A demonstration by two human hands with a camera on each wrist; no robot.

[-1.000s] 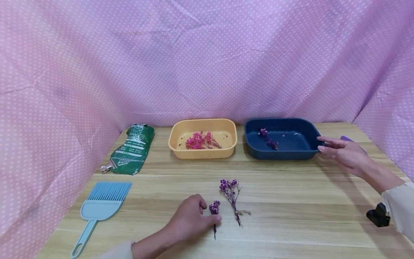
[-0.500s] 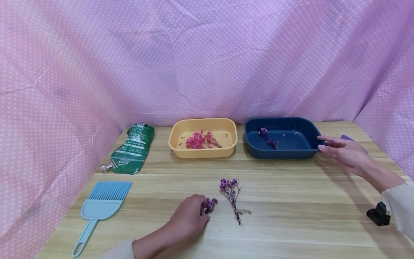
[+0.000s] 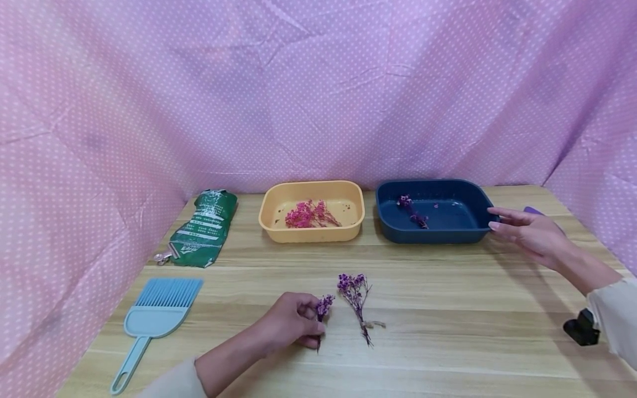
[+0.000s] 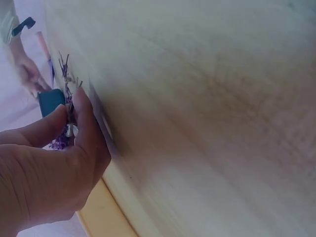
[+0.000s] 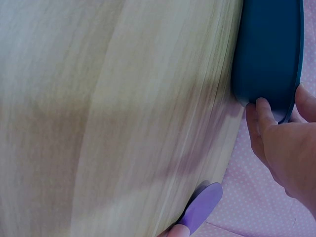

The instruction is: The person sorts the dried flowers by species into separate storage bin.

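My left hand (image 3: 293, 320) pinches a small bunch of purple dried flowers (image 3: 324, 307) between thumb and fingers, low over the table, blossoms pointing away from me. In the left wrist view the fingers partly cover this bunch (image 4: 60, 142). Just to its right lies a larger purple dried-flower bunch (image 3: 354, 296), its stems tied with twine. At the back right, my right hand (image 3: 534, 235) touches the right end of a dark blue tray (image 3: 433, 237) with extended fingers. In the right wrist view its fingertips (image 5: 263, 104) lie against the tray's outer end. Purple flowers (image 3: 412, 210) lie inside the tray.
A yellow tray (image 3: 313, 236) with pink dried flowers (image 3: 311, 214) stands left of the blue one. Further left are a green packet (image 3: 206, 226) with a metal clip and a light blue brush (image 3: 154, 320). A purple flat-ended tool (image 5: 202, 210) lies beside the right hand.
My left hand has picked the small purple bunch up from the table and drawn it slightly left, its blossoms now above the fingers. The right hand stays at the blue tray.
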